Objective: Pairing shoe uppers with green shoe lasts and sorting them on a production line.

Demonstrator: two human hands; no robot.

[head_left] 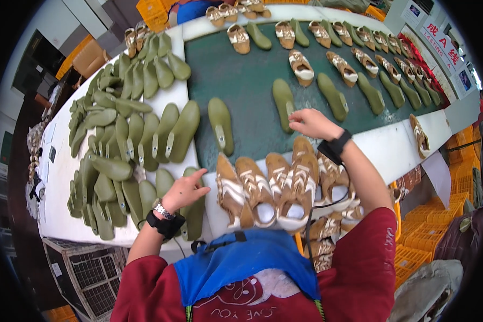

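My right hand (pixel 314 124) reaches over the green mat, its fingers curled and closed at the heel end of a green shoe last (pixel 282 99) lying there. My left hand (pixel 185 190) is open, index finger and thumb apart, above another green last (pixel 195 213) at the table's near edge. Left of the mat's middle lies a single last (pixel 220 124). Several brown-and-white sneakers (pixel 295 185) stand bunched between my forearms, close to my blue apron (pixel 241 263).
Many loose green lasts (pixel 139 80) cover the white table's left side. Rows of sneakers (pixel 301 68) and lasts (pixel 333 96) run along the mat (pixel 241 80). A lone sneaker (pixel 419 136) sits at the right edge. Yellow crates (pixel 413 236) stand at right, a wire cage (pixel 88 273) at lower left.
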